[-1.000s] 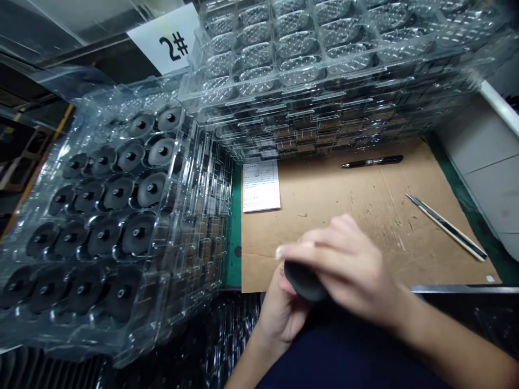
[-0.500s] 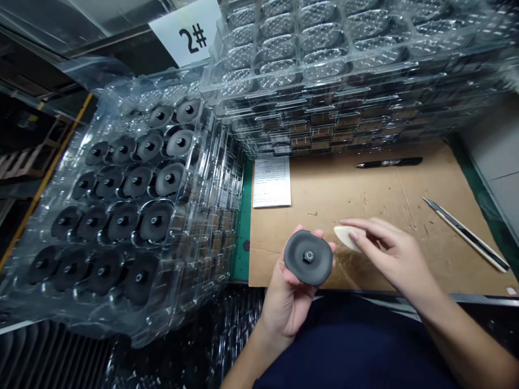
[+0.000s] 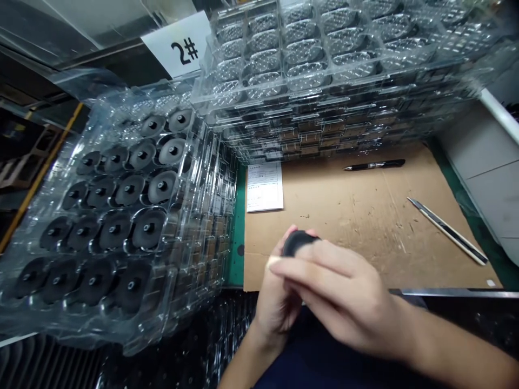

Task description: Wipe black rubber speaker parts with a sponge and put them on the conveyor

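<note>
Black disc (image 3: 297, 243) sits between both hands, over the cardboard's (image 3: 324, 205) near edge. The left hand (image 3: 275, 300) has its grip curled round it from below; the right hand (image 3: 348, 292) lies across it, its grip hidden from view.

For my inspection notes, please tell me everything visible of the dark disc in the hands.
The dark disc looks smooth, matte and round-edged, perhaps rubber or plastic. The left hand holds it near the cardboard; the right hand hides most of it, so its centre and exact tilt cannot be told.
</note>
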Action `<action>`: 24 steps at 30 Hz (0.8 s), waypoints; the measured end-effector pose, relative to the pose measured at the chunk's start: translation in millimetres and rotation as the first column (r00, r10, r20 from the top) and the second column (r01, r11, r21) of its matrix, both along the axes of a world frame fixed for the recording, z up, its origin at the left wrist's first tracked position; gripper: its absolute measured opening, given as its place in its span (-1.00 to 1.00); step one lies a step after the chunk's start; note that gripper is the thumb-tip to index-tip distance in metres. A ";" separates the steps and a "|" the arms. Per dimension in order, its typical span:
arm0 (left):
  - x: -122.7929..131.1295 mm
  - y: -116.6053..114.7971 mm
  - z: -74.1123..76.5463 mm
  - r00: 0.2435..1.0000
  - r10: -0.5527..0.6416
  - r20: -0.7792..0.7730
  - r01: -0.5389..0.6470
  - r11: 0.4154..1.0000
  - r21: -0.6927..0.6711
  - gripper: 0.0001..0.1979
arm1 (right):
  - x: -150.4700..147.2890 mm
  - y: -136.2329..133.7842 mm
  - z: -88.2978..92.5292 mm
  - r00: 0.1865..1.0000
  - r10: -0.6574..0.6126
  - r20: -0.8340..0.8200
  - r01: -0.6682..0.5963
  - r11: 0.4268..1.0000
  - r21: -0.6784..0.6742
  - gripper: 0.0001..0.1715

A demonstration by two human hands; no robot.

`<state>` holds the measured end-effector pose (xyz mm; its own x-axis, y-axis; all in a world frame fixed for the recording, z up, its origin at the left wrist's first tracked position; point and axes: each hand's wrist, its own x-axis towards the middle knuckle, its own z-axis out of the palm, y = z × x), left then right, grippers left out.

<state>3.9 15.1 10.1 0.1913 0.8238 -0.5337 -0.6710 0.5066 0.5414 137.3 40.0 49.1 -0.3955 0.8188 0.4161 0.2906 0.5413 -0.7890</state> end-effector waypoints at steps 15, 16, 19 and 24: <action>-5.1 -6.8 -3.3 0.946 -0.156 0.285 0.153 0.988 0.032 -0.44 | 30.6 26.2 -27.1 0.995 -0.101 0.009 0.101 0.988 -0.115 -0.74; -6.8 -6.9 -3.1 0.940 -0.163 0.298 0.162 0.986 0.029 -0.41 | 34.9 24.5 -34.2 0.984 -0.176 0.025 0.177 0.951 -0.253 -0.75; -10.1 -6.5 -3.2 0.923 -0.173 0.343 0.178 0.984 0.016 -0.37 | 47.2 7.5 -60.7 0.957 -0.255 0.139 0.289 0.789 -0.542 -0.74; -10.9 -7.1 -4.8 0.928 -0.152 0.340 0.159 0.987 0.007 -0.39 | 54.3 -27.7 -96.5 0.989 -0.038 0.140 0.130 0.658 -0.742 -0.67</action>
